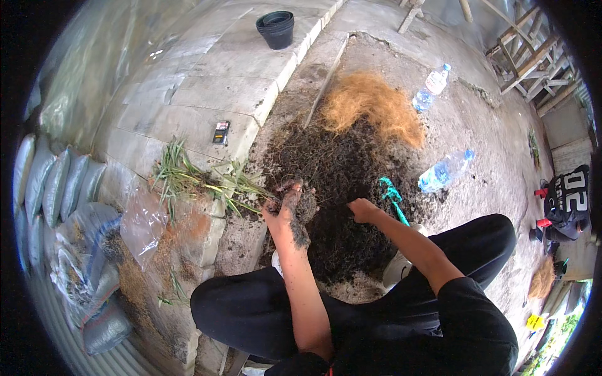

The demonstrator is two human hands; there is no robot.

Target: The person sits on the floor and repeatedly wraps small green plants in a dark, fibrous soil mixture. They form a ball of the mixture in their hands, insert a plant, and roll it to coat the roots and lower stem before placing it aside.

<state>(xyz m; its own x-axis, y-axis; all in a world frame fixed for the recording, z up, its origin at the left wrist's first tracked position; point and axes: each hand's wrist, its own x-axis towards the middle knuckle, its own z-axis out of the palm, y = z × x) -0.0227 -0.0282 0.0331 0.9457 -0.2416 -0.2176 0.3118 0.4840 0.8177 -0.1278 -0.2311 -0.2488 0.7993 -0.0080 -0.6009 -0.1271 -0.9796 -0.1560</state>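
Observation:
My left hand (283, 207), smeared with dark soil, grips the clump of roots and soil (306, 204) of a plant. Long green leaves (242, 185) of that plant stretch out to the left. Over the dark potting soil (345, 169) on the ground, my right hand (363, 210) has its fingers curled down. Whether it holds anything is hidden. Just right of this hand, a green hand rake (392, 193) rests on the soil. More uprooted leafy plants (176, 162) lie on the concrete ledge to the left.
Coconut-like brown fibre (371, 103) lies beyond the soil, near two plastic bottles (447, 170). Stacked black pots (275, 30) and a small box (221, 132) sit on the ledge (207, 94). Filled bags (56, 181) line the left. Another person (566, 202) is at far right.

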